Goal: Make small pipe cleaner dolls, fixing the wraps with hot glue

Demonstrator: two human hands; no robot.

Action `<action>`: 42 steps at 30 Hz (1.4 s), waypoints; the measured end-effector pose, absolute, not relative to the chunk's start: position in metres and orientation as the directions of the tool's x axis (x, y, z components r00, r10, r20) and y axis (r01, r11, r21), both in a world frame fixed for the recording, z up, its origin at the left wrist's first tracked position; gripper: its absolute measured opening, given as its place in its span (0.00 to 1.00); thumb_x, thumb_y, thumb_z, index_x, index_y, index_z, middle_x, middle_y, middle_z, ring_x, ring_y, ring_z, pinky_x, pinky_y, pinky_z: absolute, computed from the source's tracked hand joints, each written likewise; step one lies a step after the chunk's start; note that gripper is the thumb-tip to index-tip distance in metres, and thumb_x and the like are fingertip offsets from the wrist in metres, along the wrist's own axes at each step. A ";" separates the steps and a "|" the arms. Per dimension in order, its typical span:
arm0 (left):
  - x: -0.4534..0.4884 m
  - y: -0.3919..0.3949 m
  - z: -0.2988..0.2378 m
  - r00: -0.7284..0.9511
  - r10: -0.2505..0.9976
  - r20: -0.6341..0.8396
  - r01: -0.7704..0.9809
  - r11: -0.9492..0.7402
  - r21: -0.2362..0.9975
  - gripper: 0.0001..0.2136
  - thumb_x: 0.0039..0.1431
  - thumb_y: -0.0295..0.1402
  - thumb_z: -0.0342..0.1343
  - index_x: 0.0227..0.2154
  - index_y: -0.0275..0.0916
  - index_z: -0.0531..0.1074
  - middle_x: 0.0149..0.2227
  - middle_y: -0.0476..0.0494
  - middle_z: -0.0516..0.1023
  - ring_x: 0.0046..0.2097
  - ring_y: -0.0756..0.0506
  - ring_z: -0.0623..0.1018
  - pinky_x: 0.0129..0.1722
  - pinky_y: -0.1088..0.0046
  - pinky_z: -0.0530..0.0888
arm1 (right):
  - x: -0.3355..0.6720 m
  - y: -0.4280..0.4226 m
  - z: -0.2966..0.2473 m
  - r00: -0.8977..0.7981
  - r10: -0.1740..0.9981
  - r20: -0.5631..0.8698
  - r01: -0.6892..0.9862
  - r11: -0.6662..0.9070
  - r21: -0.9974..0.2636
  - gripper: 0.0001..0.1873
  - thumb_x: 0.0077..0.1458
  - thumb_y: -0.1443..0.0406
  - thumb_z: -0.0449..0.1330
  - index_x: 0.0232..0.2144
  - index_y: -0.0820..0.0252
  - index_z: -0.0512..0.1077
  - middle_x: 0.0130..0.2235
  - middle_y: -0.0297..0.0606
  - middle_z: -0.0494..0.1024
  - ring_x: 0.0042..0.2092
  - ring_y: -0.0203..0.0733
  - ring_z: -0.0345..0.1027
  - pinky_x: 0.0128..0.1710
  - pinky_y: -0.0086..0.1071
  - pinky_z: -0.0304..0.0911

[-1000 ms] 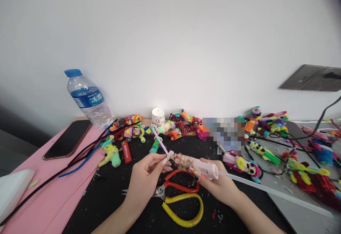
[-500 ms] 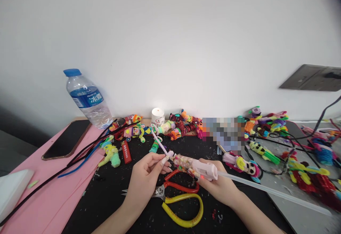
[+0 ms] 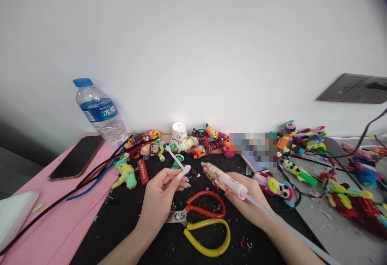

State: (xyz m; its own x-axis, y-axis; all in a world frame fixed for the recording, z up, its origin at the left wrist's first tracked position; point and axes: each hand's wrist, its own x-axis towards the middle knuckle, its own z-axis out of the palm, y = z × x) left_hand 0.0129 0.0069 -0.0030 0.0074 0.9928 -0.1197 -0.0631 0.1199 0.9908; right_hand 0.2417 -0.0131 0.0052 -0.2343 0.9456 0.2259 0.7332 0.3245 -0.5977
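Note:
My left hand point(image 3: 163, 194) pinches a lilac pipe cleaner point(image 3: 175, 156) between thumb and fingers. Its straight length slants up and to the left, and a thicker coiled end shows at the fingertips. In my right hand point(image 3: 248, 200) is a pale pink glue gun point(image 3: 229, 183) with a decorated front, its nozzle aimed left and a little up, apart from the pipe cleaner. A long translucent glue stick point(image 3: 290, 226) runs out of its back, above my right forearm. Scissors point(image 3: 178, 216) with one red and one yellow handle lie between my hands, blades partly behind my left hand.
Several pipe cleaner figures point(image 3: 298, 172) line the back and right. A paper cup point(image 3: 179, 132) stands by the wall. Left are a water bottle point(image 3: 101, 112), a phone point(image 3: 75, 158) on pink sheets point(image 3: 78, 216) and a red packet point(image 3: 143, 172). Black cables point(image 3: 54, 200) cross both sides.
The glue gun has drawn back from the pipe cleaner, its rear and glue stick tilting lower. My left hand has shifted slightly left with the pipe cleaner, opening a gap between them.

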 end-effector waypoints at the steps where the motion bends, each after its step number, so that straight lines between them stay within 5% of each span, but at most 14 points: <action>1: 0.012 0.007 -0.003 0.002 0.994 -0.108 -0.048 0.108 0.993 0.08 0.54 0.34 0.55 0.33 0.33 0.71 0.29 0.44 0.79 0.31 0.47 0.79 0.35 0.72 0.75 | 0.244 -0.011 0.006 -0.244 0.943 0.227 0.753 0.331 -0.569 0.10 0.53 0.67 0.53 0.38 0.57 0.70 0.34 0.37 0.76 0.33 0.40 0.70 0.31 0.30 0.62; 5: 0.011 0.006 -0.003 0.014 1.000 -0.026 0.032 0.025 0.999 0.07 0.55 0.34 0.54 0.33 0.35 0.71 0.30 0.44 0.80 0.33 0.47 0.79 0.38 0.70 0.75 | 0.253 -0.005 0.009 -0.311 0.924 0.221 0.829 0.378 -0.412 0.25 0.50 0.72 0.51 0.52 0.56 0.62 0.45 0.41 0.73 0.45 0.46 0.66 0.43 0.38 0.59; 14: 0.008 0.003 -0.005 0.053 0.994 0.091 0.192 -0.100 0.976 0.06 0.57 0.33 0.52 0.34 0.37 0.72 0.31 0.44 0.80 0.33 0.46 0.80 0.38 0.72 0.75 | 0.259 -0.006 0.007 -0.156 0.970 0.187 0.955 0.197 -0.224 0.28 0.40 0.74 0.52 0.46 0.54 0.68 0.43 0.40 0.71 0.46 0.51 0.62 0.44 0.46 0.55; 17: 0.007 0.001 -0.008 0.136 0.970 0.199 0.303 -0.232 0.924 0.06 0.57 0.30 0.52 0.34 0.39 0.73 0.29 0.46 0.80 0.33 0.47 0.80 0.36 0.75 0.74 | 0.258 -0.007 0.010 -0.119 0.949 0.293 0.930 0.210 -0.302 0.22 0.45 0.71 0.53 0.46 0.56 0.68 0.46 0.43 0.68 0.48 0.53 0.60 0.45 0.48 0.54; 22: 0.008 -0.007 -0.013 0.461 0.785 0.415 0.398 -0.600 0.693 0.10 0.59 0.24 0.48 0.38 0.40 0.74 0.37 0.45 0.81 0.38 0.48 0.79 0.40 0.79 0.70 | 0.241 -0.018 0.013 -0.200 0.872 0.448 0.690 0.450 -0.568 0.19 0.53 0.66 0.54 0.48 0.57 0.66 0.44 0.43 0.69 0.45 0.48 0.62 0.44 0.42 0.58; 26: 0.011 -0.013 -0.011 0.688 0.626 0.367 0.327 -0.720 0.613 0.13 0.60 0.23 0.44 0.41 0.38 0.72 0.39 0.42 0.79 0.41 0.46 0.78 0.42 0.76 0.70 | 0.220 -0.028 0.009 -0.302 0.830 0.469 0.469 0.558 -0.685 0.16 0.52 0.66 0.58 0.45 0.56 0.68 0.37 0.39 0.72 0.39 0.44 0.64 0.39 0.38 0.61; 30: 0.017 -0.016 -0.005 0.635 0.721 0.278 0.314 -0.569 0.760 0.11 0.61 0.25 0.45 0.35 0.39 0.73 0.32 0.45 0.79 0.34 0.48 0.77 0.36 0.77 0.70 | 0.211 -0.031 0.006 -0.254 0.838 0.482 0.367 0.545 -0.754 0.05 0.53 0.71 0.57 0.30 0.57 0.70 0.31 0.35 0.73 0.35 0.39 0.66 0.36 0.34 0.62; 35: 0.023 -0.013 -0.002 0.471 0.880 0.056 0.181 -0.158 0.971 0.09 0.59 0.31 0.50 0.29 0.36 0.73 0.27 0.45 0.78 0.31 0.48 0.78 0.34 0.75 0.73 | 0.211 -0.029 0.005 -0.201 0.824 0.529 0.386 0.563 -0.730 0.07 0.52 0.74 0.56 0.30 0.59 0.71 0.30 0.36 0.73 0.34 0.38 0.68 0.34 0.33 0.63; 42: 0.025 -0.009 -0.002 0.383 0.914 -0.136 -0.031 0.159 0.987 0.07 0.54 0.35 0.56 0.29 0.35 0.71 0.27 0.44 0.79 0.31 0.46 0.79 0.35 0.71 0.74 | 0.212 -0.031 0.008 -0.188 0.788 0.587 0.481 0.594 -0.644 0.08 0.50 0.75 0.56 0.30 0.60 0.72 0.31 0.38 0.72 0.32 0.38 0.67 0.31 0.32 0.63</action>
State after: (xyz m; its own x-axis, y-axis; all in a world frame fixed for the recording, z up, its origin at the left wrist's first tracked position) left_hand 0.0248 -0.0091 -0.0020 0.3827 0.9139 -0.1356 -0.0306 0.1592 0.9868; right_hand 0.2121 -0.0315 0.0080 -0.1876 0.7877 0.5867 0.4814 0.5944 -0.6441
